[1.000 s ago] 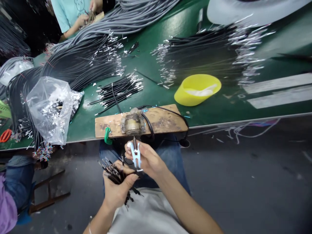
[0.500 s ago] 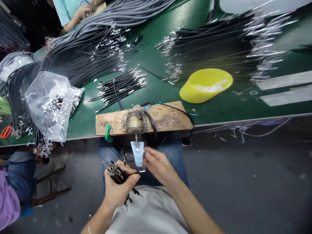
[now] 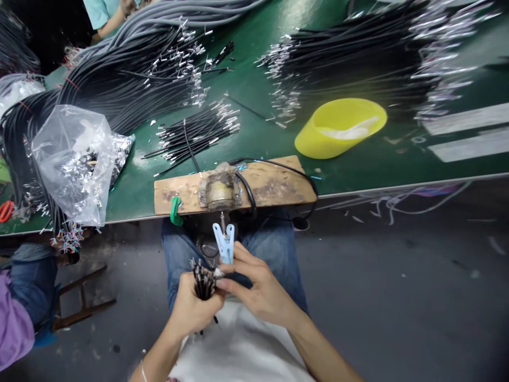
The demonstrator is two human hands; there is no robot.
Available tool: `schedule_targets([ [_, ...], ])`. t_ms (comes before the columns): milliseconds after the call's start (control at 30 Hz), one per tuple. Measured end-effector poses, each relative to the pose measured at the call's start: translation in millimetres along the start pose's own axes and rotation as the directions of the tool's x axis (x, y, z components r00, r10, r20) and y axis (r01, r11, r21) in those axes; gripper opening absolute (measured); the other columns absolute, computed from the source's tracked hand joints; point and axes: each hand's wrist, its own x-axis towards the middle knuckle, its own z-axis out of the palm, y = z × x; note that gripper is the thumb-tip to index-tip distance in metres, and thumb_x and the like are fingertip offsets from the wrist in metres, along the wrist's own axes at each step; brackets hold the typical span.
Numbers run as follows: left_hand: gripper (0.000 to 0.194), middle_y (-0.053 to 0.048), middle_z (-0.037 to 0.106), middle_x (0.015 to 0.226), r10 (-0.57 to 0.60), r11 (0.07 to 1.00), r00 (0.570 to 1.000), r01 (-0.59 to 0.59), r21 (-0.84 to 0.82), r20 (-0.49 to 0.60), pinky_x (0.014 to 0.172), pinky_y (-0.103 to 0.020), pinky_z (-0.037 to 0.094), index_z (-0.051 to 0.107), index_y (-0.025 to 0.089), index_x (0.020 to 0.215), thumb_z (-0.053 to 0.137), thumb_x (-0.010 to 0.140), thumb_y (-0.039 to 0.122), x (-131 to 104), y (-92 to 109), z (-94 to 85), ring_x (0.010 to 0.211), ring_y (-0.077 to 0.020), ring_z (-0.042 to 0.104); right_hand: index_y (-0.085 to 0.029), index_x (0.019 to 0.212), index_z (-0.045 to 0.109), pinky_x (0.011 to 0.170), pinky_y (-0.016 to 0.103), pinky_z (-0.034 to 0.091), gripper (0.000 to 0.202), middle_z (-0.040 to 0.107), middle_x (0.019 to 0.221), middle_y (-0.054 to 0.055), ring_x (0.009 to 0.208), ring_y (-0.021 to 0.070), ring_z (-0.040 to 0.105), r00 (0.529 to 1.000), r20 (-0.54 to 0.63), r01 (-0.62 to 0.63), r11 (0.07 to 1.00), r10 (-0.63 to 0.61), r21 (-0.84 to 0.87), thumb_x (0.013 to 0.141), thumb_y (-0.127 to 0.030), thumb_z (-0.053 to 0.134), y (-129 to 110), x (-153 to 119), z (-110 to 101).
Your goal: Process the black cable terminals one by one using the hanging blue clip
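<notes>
My left hand (image 3: 191,310) is wrapped around a bundle of short black cables (image 3: 204,284), their bare ends pointing up out of the fist. At the bundle's right side, the thumb and fingertips of my right hand (image 3: 266,289) close together by a small whitish tip; what they pinch is too small to make out. Just above those fingers hangs a light blue clothespin (image 3: 225,245), fixed to the shaft of a small motor (image 3: 220,192). That motor is mounted on a wooden board (image 3: 274,185) at the table's front edge.
A green clamp (image 3: 175,211) grips the board's left end. Behind it lies a pile of short black cables (image 3: 194,135). On the green table (image 3: 246,79) are a yellow container (image 3: 318,135), a clear plastic bag (image 3: 71,159) and long cable bundles (image 3: 358,58). Another person's arm (image 3: 111,24) shows at top left.
My right hand has moved left and down from beside the clothespin to the bundle. The bundle now stands more upright in my left hand. The clothespin has turned and shows its two legs.
</notes>
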Motion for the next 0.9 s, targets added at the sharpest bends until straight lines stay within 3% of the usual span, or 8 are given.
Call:
schedule_targets([
  [133,0.018,0.002,0.048,0.052,-0.014,0.997,0.995,0.007,-0.071,-0.099,0.047,-0.020,0.035,0.060,0.011,0.063,0.068,0.066,0.026,-1.8,0.4,2.8,0.049,-0.0071,0.041,-0.021,0.063,0.060,0.060,0.029,0.037,0.019,0.053,0.064,0.001,0.065,0.0173,0.048,0.986,-0.155,-0.036,0.980,0.067,0.193,0.082,-0.024,0.057,8.1,-4.6,11.4],
  [233,0.028,0.003,0.045,0.052,-0.022,0.990,0.985,-0.001,-0.138,-0.169,0.045,-0.021,0.034,0.060,0.013,0.070,0.069,0.067,0.039,-1.1,-2.8,5.8,0.046,-0.0067,0.039,-0.021,0.060,0.061,0.061,0.030,0.037,0.019,0.052,0.065,0.002,0.065,0.0174,0.047,0.921,-0.279,-0.135,0.894,0.273,0.428,0.077,-0.030,0.063,8.9,-6.3,26.9],
  [400,0.039,0.005,0.039,0.044,-0.039,0.977,0.990,0.010,-0.213,-0.134,0.040,-0.021,0.028,0.058,0.014,0.065,0.068,0.065,0.052,1.4,-5.2,7.2,0.039,-0.0053,0.034,-0.020,0.061,0.064,0.057,0.029,0.042,0.023,0.050,0.058,-0.001,0.054,0.0143,0.044,0.798,0.065,-0.333,0.348,0.599,0.876,0.064,-0.042,0.072,2.7,-2.7,39.8],
  [467,0.042,0.005,0.037,0.044,-0.054,0.971,0.994,0.030,-0.238,-0.092,0.039,-0.021,0.027,0.056,0.014,0.061,0.068,0.064,0.054,1.4,-4.3,6.3,0.038,-0.0043,0.032,-0.019,0.057,0.063,0.056,0.027,0.042,0.025,0.050,0.056,-0.001,0.052,0.0129,0.044,0.780,0.131,-0.365,0.275,0.612,0.890,0.059,-0.041,0.076,3.2,-2.4,36.8],
  [533,0.043,0.005,0.036,0.044,-0.074,0.963,0.995,0.055,-0.263,-0.060,0.037,-0.020,0.024,0.056,0.013,0.061,0.067,0.065,0.054,1.0,-3.0,5.2,0.037,-0.0030,0.028,-0.019,0.060,0.065,0.057,0.027,0.042,0.025,0.053,0.058,-0.001,0.054,0.0135,0.046,0.784,0.080,-0.357,0.342,0.615,0.869,0.060,-0.042,0.074,5.8,-3.8,30.9],
  [700,0.043,0.006,0.034,0.044,-0.098,0.954,0.995,0.089,-0.286,-0.017,0.035,-0.019,0.021,0.054,0.013,0.061,0.067,0.066,0.054,0.3,-0.5,4.5,0.035,-0.0020,0.026,-0.019,0.069,0.068,0.063,0.029,0.040,0.016,0.059,0.069,0.003,0.066,0.0172,0.052,0.903,-0.138,-0.270,0.788,0.407,0.553,0.068,-0.035,0.070,8.3,-6.6,16.4],
  [833,0.042,0.005,0.036,0.046,-0.071,0.962,0.996,0.053,-0.267,-0.059,0.038,-0.020,0.027,0.051,0.014,0.058,0.072,0.061,0.050,0.9,0.8,9.8,0.039,-0.0035,0.031,-0.020,0.063,0.062,0.057,0.029,0.039,0.018,0.055,0.063,0.002,0.060,0.0169,0.051,0.902,-0.172,-0.270,0.827,0.397,0.494,0.075,-0.034,0.065,2.8,-5.2,19.6],
  [900,0.039,0.003,0.044,0.053,-0.050,0.969,0.992,0.019,-0.247,-0.119,0.044,-0.022,0.034,0.052,0.014,0.059,0.074,0.061,0.047,1.2,0.7,13.2,0.046,-0.0058,0.038,-0.021,0.062,0.059,0.055,0.029,0.038,0.018,0.052,0.061,0.001,0.059,0.0165,0.048,0.890,-0.314,-0.190,0.896,0.329,0.401,0.077,-0.029,0.062,1.9,-6.3,24.8],
])
